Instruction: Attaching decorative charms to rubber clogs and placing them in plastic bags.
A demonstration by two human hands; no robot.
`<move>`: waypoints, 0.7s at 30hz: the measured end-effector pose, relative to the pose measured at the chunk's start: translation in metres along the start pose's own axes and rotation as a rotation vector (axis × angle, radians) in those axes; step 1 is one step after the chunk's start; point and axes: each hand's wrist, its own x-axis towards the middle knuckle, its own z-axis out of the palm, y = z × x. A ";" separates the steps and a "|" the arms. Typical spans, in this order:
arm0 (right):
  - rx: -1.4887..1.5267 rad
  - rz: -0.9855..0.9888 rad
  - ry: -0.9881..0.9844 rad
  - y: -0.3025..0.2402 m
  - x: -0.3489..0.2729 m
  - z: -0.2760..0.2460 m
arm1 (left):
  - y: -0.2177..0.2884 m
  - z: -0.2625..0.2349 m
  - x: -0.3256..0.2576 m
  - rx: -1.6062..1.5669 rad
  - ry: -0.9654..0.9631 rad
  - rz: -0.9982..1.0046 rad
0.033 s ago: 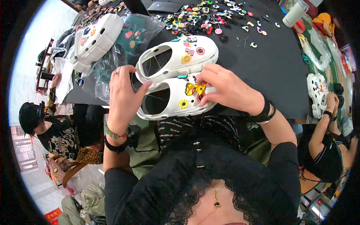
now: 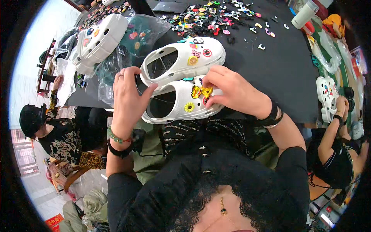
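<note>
Two white clogs lie side by side on the black table, the far clog [image 2: 214, 46] and the near clog [image 2: 181, 98], toes to the right. My left hand [image 2: 129, 91] curls around their heel end, thumb on the near clog's heel rim. At the near clog's toe, my right hand [image 2: 232, 91] pinches a yellow shoe charm [image 2: 206, 91] between thumb and fingers, against the upper. Beside it sit a yellow-and-red charm [image 2: 196, 92] and a sunflower charm [image 2: 189, 107]. The far clog carries a pink letter charm, a citrus slice charm [image 2: 192, 60] and a round red-ringed charm [image 2: 207, 52].
Many loose charms [image 2: 216, 17] are heaped at the back of the table [image 2: 270, 77]. Another white clog [image 2: 102, 38] rests on clear plastic bags [image 2: 148, 29] at the left. A pale tumbler [image 2: 305, 14] stands far right. One person sits left; another handles a white clog [image 2: 326, 92] at right.
</note>
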 end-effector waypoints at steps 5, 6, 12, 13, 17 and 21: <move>-0.007 0.037 -0.017 0.002 0.003 0.002 | 0.014 -0.004 0.003 0.042 0.028 0.055; -0.002 0.031 -0.020 0.002 0.003 0.001 | 0.017 -0.007 0.003 0.066 0.037 0.091; -0.023 0.056 -0.043 0.000 0.006 -0.001 | 0.027 -0.007 0.018 -0.230 -0.016 0.148; 0.005 0.009 -0.040 0.001 0.007 -0.004 | 0.027 -0.004 0.023 -0.307 -0.056 0.082; 0.062 -0.003 -0.131 0.016 0.007 -0.029 | 0.025 0.015 0.049 -0.529 -0.195 -0.090; -0.178 0.196 0.033 0.061 0.009 -0.068 | 0.022 0.020 0.056 -0.193 -0.330 0.089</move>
